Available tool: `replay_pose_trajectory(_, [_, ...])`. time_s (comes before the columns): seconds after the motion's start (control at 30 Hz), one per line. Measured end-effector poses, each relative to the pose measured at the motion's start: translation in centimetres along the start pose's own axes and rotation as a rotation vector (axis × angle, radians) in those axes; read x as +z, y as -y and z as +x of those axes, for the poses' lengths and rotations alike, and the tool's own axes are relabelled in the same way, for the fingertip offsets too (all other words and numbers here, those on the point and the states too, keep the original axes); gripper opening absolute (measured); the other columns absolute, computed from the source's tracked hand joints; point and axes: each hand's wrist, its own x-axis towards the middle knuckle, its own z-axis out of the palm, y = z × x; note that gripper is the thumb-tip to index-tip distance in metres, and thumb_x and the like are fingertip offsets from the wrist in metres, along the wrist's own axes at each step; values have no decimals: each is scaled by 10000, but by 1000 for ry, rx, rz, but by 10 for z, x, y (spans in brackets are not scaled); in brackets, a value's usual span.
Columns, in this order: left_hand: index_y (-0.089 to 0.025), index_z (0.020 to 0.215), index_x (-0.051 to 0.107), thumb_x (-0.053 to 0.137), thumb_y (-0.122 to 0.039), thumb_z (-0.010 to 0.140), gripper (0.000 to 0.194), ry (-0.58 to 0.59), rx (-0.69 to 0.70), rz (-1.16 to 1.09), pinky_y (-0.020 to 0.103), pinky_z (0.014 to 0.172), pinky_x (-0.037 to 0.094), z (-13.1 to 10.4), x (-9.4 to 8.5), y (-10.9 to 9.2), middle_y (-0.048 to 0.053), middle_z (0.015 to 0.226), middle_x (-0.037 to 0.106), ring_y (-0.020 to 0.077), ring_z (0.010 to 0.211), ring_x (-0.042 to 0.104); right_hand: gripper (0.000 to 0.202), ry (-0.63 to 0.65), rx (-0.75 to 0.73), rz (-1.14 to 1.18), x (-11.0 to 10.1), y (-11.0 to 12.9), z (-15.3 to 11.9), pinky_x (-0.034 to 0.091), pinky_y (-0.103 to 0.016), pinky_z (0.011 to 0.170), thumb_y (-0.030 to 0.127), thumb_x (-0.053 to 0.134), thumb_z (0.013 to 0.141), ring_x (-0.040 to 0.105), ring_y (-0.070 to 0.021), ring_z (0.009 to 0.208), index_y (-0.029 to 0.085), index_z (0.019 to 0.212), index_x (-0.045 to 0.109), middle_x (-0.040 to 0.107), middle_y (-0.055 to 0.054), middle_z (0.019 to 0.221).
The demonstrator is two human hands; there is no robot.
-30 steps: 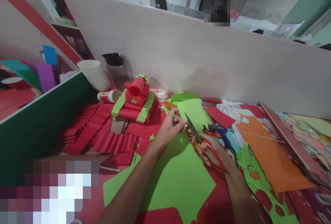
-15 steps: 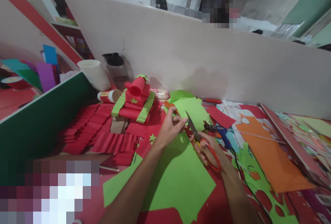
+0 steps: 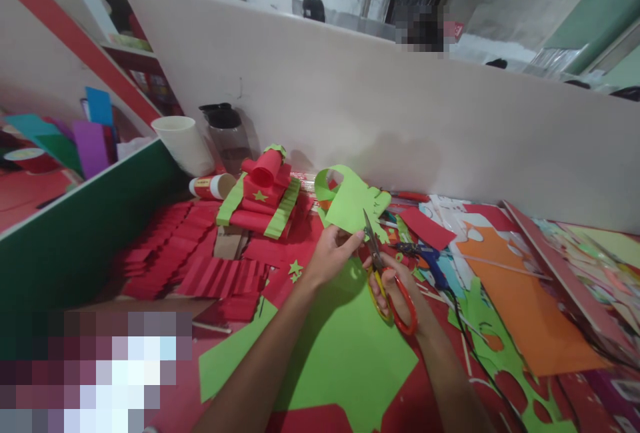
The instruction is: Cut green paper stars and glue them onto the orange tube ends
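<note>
My left hand [image 3: 333, 253] pinches the lower edge of a light green paper piece [image 3: 353, 200] with a jagged right edge and a curled strip at its left. In my right hand [image 3: 397, 283] are scissors [image 3: 406, 310] with red and yellow handles, their blades pointing up and away beside my left fingertips, close to the green paper. Under both hands lies a large green sheet [image 3: 345, 346]. Small green stars [image 3: 295, 266] rest on red paper to the left of my left hand.
A red and green paper model [image 3: 263, 193], pleated red paper [image 3: 220, 276], a white cup [image 3: 183, 143] and a dark-lidded bottle [image 3: 227, 133] stand or lie left. A blue glue gun [image 3: 433, 263], orange sheet [image 3: 525, 306] and green offcuts lie right. A white partition [image 3: 350, 86] rises behind.
The light green piece has lifted and shifted left, showing its curled strip. The scissors have turned a little more upright, their handles moving slightly left.
</note>
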Motion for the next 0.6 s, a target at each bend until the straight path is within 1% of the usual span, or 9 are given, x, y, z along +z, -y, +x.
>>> replay_pose_trajectory(0.1, [-175,702,577,700,-440,814,313,-41,-11,-11,249,486,338,-1,0,0,10,566,578,124,533,498,631,7,12,19,-1,-2,1,332,-168,337,800,515,802,384,-57,376,216,1040,523,478,63,619])
replay_pose_trajectory(0.27, [-178,719,583,715,-417,799,284,-48,-9,-59,251,503,349,-2,0,-1,15,595,591,134,561,519,637,-5,37,17,-1,-2,1,338,-168,328,797,532,793,371,-52,365,211,1042,529,472,67,614])
replay_pose_trajectory(0.47, [-168,685,559,689,-423,807,311,-12,-5,-16,251,527,351,-1,-1,-3,5,598,576,120,552,503,635,-11,63,0,-2,-2,2,345,-165,315,795,553,778,370,-49,361,210,1026,536,455,75,613])
replay_pose_trajectory(0.6, [-167,686,557,691,-425,810,315,-2,-9,-2,251,532,353,0,-2,0,7,608,574,125,566,508,663,-4,87,-1,-4,-4,2,351,-161,313,808,556,764,382,-45,359,206,1040,537,467,73,627])
